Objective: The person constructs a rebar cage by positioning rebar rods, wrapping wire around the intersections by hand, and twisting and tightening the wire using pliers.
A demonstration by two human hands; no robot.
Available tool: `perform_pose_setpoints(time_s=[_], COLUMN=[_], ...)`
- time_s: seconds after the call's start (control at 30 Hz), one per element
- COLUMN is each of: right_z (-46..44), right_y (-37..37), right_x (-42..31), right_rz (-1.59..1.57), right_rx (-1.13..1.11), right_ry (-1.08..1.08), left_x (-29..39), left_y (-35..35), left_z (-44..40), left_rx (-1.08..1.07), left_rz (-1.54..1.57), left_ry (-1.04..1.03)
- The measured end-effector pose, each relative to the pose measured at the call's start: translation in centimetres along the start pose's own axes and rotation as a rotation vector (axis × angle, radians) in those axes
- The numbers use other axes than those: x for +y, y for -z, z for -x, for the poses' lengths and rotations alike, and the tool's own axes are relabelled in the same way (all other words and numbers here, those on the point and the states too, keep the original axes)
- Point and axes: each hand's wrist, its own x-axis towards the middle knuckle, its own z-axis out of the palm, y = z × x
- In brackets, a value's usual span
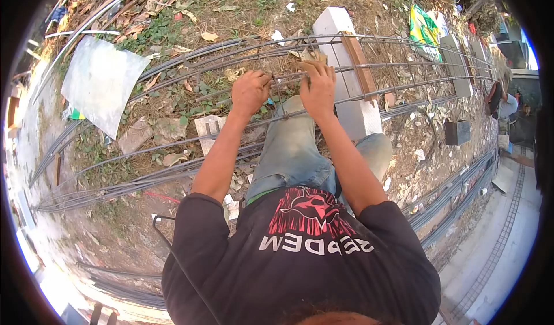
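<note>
While the left hand [251, 94] curls nearly closed at the rebar cage [344, 69], the right hand [319, 91] bends half open over it; I can't tell whether either grips anything. The cage runs across a white block [351, 120], and a dark box [457, 133], its inside hard to make out, sits farther right.

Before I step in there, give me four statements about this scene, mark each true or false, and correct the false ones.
1. The left hand and right hand are both at the steel bar frame. True.
2. Both hands wear gloves. False: they are bare.
3. The whitish sheet lies to the left of the left hand. True.
4. The wooden strip is left of the left hand. False: it is right of the right hand, at the white block.
</note>
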Motion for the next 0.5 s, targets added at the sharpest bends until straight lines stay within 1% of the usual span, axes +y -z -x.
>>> perform_pose_setpoints(time_s=[0.07, 0.1, 0.2, 0.23, 0.33, 0.4, 0.47, 0.5], right_z=[2.3, 3.3, 3.6, 3.4, 1.8, 1.4, 0.9, 0.8], right_y=[1.6, 1.1, -2.4, -4.4, -4.4, -3.5, -2.3, -2.1], right_x=[-0.1, 0.4, 1.5, 2.6, 1.9, 1.4, 0.2, -0.5], right_rz=[0.022, 0.05, 0.138, 0.192, 0.211, 0.202, 0.203, 0.25], right_rx=[0.007, -0.131, -0.439, -0.454, -0.544, -0.5, -0.459, -0.391], right_ry=[-0.03, 0.103, 0.051, 0.068, 0.039, 0.049, 0.04, 0.064], left_x=[-0.1, 0.0, 0.2, 0.3, -0.1, 0.0, 0.1, 0.1], left_y=[0.1, 0.1, 0.0, 0.0, 0.2, -0.3, -0.7, -0.6], left_z=[0.0, 0.1, 0.0, -0.1, 0.1, 0.1, 0.2, 0.3], left_rx=[0.007, 0.006, 0.006, 0.004, 0.026, 0.085, 0.084, 0.081], left_rz=[0.016, 0.024, 0.024, 0.03, 0.033, 0.045, 0.036, 0.028], left_ry=[0.012, 0.009, 0.024, 0.018, -0.001, -0.032, -0.021, -0.014])
